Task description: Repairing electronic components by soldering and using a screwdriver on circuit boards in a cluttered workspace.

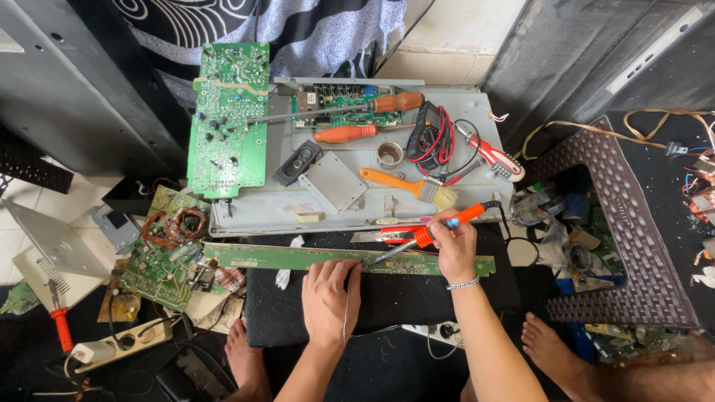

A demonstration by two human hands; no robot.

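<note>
Left hand [331, 298] lies flat at mid-frame, fingers spread, pinning the long strip board [298, 257]. Right hand [456, 247] grips the soldering iron [432, 232], tip on the board; a slip could burn those fingers.

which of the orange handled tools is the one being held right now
The orange-handled soldering iron, gripped in the right hand with its tip on the long narrow green board. The other orange-handled tools lie untouched on the metal chassis.

Electronics repair workshop: circuit boards [227, 119], screwdrivers [346, 133], soldering iron [439, 227].
</note>
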